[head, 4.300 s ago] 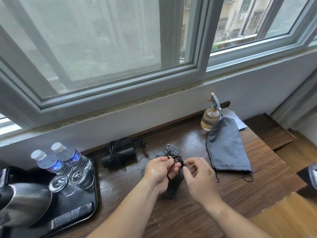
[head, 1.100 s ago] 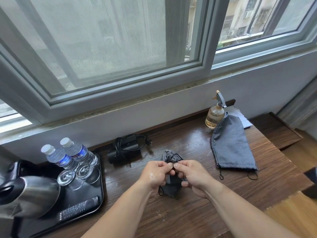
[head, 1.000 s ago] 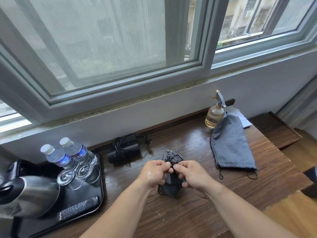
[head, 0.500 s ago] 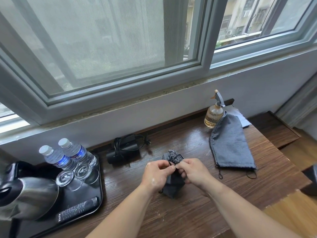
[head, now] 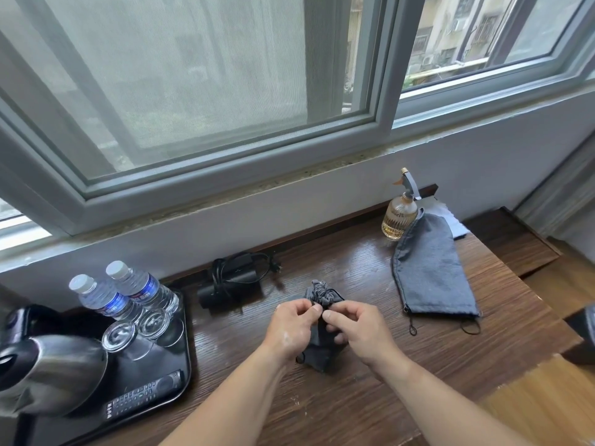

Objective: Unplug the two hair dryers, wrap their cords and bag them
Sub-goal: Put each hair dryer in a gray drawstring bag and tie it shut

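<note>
A filled grey drawstring bag lies mid-table, its mouth gathered tight at the far end. My left hand and my right hand meet just below that gathered mouth, each pinching the thin black drawstring between thumb and forefinger. Behind them, near the wall, a black hair dryer lies with its cord wrapped round it and the plug beside it. A second grey bag lies flat at the right, its drawstring loops hanging off the near edge.
A black tray at the left holds two water bottles, upturned glasses, a remote and a steel kettle. An amber spray bottle stands by the wall. The wooden table's right edge drops to a lower step.
My hands, apart on the drawstring earlier, have come together at the bag's gathered mouth and stay pinched there. The bag, hair dryer and flat bag have not shifted.
</note>
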Motion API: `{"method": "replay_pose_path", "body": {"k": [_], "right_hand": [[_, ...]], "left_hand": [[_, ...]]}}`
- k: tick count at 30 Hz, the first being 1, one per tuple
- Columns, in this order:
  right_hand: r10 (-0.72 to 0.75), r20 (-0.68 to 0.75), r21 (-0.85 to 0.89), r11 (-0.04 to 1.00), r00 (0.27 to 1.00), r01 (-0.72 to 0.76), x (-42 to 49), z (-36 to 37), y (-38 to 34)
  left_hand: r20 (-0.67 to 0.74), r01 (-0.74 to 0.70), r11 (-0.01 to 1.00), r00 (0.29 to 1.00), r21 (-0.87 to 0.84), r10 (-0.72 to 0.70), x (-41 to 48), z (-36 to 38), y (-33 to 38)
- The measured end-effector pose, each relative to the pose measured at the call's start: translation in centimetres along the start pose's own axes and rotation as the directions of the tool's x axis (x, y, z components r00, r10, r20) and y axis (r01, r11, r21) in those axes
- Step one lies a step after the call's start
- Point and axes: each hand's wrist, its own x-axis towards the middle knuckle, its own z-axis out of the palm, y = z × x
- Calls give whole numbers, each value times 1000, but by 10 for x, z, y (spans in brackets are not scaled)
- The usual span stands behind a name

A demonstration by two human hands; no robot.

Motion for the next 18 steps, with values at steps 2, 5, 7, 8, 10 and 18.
{"method": "replay_pose_path", "body": {"k": [2,5,7,8,10,18], "right_hand": [[68,1,39,997,998,-68,-1,3,-4],[153,-25,76,986,988,-151,-2,5,-7],[161,-54,85,984,985,-156,-1,5,-9],[149,-70,67,987,986,-145,-1,5,-9],[122,-102,47,992,987,-118,-2,6,-10],[126,-67,186,976,990,-112,-10,6,-5]], "left_hand": [[0,-1,1000,1000,-2,1,1,0,-1],[29,21,1000,999,-16,-20,0,-1,-2],[35,25,999,999,-21,-24,0,-2,-2],[32,21,1000,999,-16,-21,0,-2,-2],[11,4,1000,1000,18,-4,2,-1,0],[-18,15,999,1000,47,-14,6,-1,-2]]}}
